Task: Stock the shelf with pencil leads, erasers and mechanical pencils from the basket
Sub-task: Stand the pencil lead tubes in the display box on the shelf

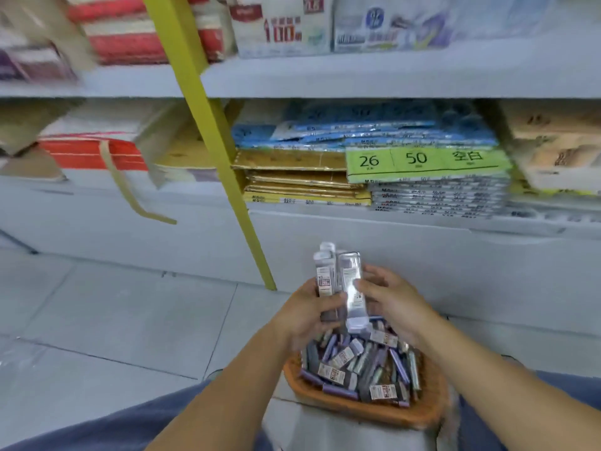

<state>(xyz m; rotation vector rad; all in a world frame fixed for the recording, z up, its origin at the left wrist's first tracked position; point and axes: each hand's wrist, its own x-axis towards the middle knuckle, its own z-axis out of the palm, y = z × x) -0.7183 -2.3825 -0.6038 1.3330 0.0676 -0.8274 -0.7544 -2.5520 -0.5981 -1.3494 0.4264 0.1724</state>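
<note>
An orange basket [357, 410] sits on the floor between the knees, heaped with small stationery packs [364, 362]. Just above its far rim, the left hand [305, 315] grips an upright bundle of packs [325, 278], fingers curled round it. The right hand [393, 304] pinches the front pack [353, 288] with its thumb, the other fingers loosely spread. Bare floor tiles [113, 314] lie open to the left. Beyond them, a yellow post [227, 151] slants across the shelf edge [357, 219].

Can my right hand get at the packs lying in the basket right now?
Probably yes: the right hand hangs above the open basket, nothing covering the loose packs. But it pinches a silver pack beside the bundle in the left hand, so that must go first.
</note>
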